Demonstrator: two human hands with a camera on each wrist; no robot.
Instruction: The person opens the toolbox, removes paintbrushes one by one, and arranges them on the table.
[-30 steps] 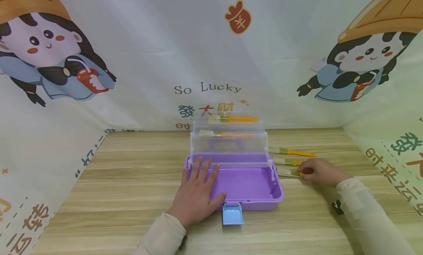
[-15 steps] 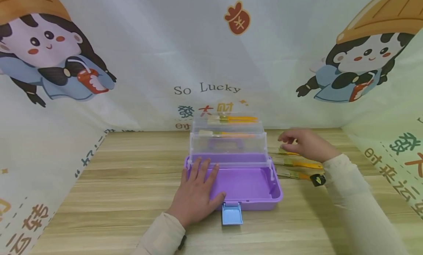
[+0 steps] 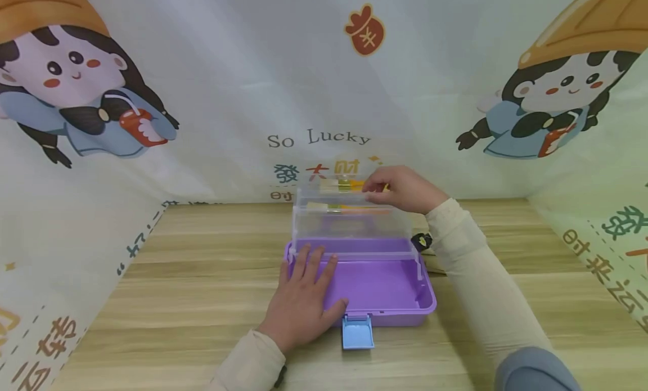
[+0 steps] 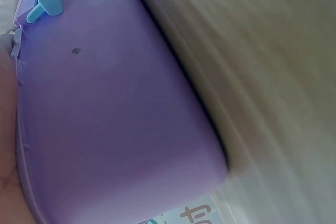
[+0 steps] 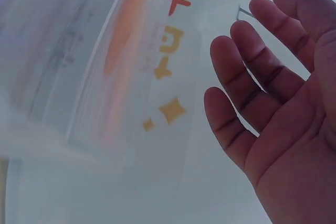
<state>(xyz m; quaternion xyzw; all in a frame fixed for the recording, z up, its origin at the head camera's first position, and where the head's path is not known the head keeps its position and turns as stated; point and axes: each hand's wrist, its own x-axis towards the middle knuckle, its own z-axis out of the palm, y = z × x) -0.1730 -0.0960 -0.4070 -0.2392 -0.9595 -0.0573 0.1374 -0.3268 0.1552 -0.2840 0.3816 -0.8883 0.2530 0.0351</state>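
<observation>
A purple plastic box point(image 3: 374, 290) stands unlidded on the table, its clear trays point(image 3: 354, 225) raised at the back. My left hand point(image 3: 304, 304) rests with spread fingers over its left front corner; the palm's edge point(image 4: 8, 150) shows beside the purple wall in the left wrist view. At the upper tray, my right hand point(image 3: 405, 187) is over the handles of the yellow-handled paintbrushes point(image 3: 345, 185). In the right wrist view its fingers point(image 5: 226, 66) are loosely bent and nothing is visible in them. Another paintbrush point(image 3: 331, 209) lies in the tray below.
A light blue latch point(image 3: 357, 332) hangs down at the box front. Right of the box, pale bristles point(image 3: 434, 263) show on the wooden table point(image 3: 202, 278), the rest hidden by my right arm. A printed cloth point(image 3: 228, 70) rises behind.
My right hand has left the lowest brush on the table, risen, and moved left to the upper tray. My left hand has stayed on the box.
</observation>
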